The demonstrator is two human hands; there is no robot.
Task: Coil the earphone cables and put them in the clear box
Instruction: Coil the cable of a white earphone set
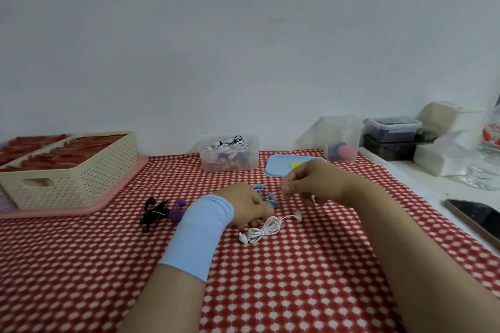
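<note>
The work surface is a table covered with a red-and-white patterned cloth (270, 292). A cream perforated basket (81, 170) stands at the left of the frame. The clear box (229, 162) stands uncovered at upper centre against the wall and already holds bundled earphones. A blue lid (278, 167) lies just beside it to the right.

The left hand (243, 205) is lowered at centre frame with its fingers curled down. The right hand (305, 181) is raised just to its right, fingertips drawn together as in a pinch. Whether a cable is gripped by either hand cannot be determined.

The blue earphones (266, 196) lie between the two hands, partly gathered. The white earphones (263, 230), already coiled, lie just below the left hand. The black earphones (151, 211) and purple earphones (177, 212) lie left of the wrist.

The step in hand is judged to be winding the blue cable. Loops should be kept even and pinned by the left hand while slack is fed by the right. The buds should be tucked in before the coil is moved to the box.
</note>
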